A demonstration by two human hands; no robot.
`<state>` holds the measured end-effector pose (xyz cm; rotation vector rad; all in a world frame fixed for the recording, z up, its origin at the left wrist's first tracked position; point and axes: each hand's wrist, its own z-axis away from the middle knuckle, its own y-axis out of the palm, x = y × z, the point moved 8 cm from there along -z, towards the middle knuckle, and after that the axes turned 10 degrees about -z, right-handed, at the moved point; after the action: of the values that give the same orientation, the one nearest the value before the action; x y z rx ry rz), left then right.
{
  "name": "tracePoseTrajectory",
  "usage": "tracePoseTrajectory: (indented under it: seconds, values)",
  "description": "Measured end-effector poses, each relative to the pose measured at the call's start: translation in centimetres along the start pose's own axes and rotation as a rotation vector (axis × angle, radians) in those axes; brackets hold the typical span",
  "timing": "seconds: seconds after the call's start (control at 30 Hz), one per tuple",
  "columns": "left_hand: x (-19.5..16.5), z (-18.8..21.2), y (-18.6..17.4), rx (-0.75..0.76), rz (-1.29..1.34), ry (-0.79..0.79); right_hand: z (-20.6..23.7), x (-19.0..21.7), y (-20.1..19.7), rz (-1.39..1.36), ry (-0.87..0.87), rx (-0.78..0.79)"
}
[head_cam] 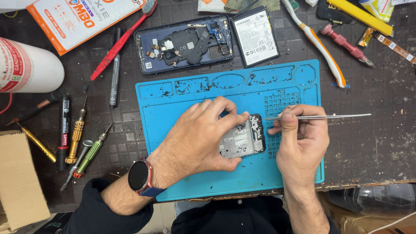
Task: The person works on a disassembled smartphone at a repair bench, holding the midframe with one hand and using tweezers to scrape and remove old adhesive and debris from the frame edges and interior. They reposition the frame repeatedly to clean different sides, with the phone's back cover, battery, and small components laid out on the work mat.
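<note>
The right hand pinches thin silver metal tweezers between thumb and finger. The tweezers lie almost flat, and their tip reaches the top edge of a small grey opened phone frame. The left hand is curled over that frame, with fingers on top and thumb below, probably so it cannot slide. This hand hides the frame's left part.

The frame lies on a blue rubber work mat with little trays along the top. Behind the mat lie a dark blue phone back with its parts showing and a flat grey battery. Small screwdrivers rest well apart on the left. A white and orange toothbrush lies on the right. Nothing blocks the tweezers.
</note>
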<state>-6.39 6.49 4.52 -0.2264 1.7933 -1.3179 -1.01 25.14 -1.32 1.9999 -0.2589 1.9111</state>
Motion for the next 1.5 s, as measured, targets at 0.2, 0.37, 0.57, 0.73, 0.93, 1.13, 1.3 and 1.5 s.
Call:
tracePoseTrajectory:
  seconds: [0.2, 0.37, 0.57, 0.73, 0.93, 1.13, 1.3, 1.5]
  values:
    - [0.0, 0.0, 0.2, 0.001, -0.002, -0.001, 0.2, 0.0, 0.0, -0.026, -0.016, 0.031]
    - [0.0, 0.0, 0.2, 0.002, -0.003, -0.002, 0.2, 0.0, -0.1, -0.033, -0.005, 0.021]
    - [0.0, 0.1, 0.4, 0.007, -0.01, -0.004, 0.2, 0.3, -0.3, -0.089, -0.038, 0.011]
    - [-0.1, 0.1, 0.2, -0.006, -0.011, -0.002, 0.1, 0.2, 0.1, 0.016, -0.015, -0.002]
    - [-0.1, 0.1, 0.2, -0.001, 0.003, 0.001, 0.2, 0.5, 0.6, 0.194, 0.01, 0.01]
    - [0.0, 0.2, 0.4, 0.016, 0.009, -0.008, 0.1, 0.4, 0.8, 0.21, 0.023, 0.004]
    - [0.0, 0.1, 0.2, -0.001, -0.001, -0.001, 0.0, 0.5, 0.8, 0.238, 0.032, -0.009]
    - [-0.1, 0.2, 0.3, 0.003, 0.001, -0.004, 0.0, 0.5, 0.7, 0.248, 0.038, -0.017]
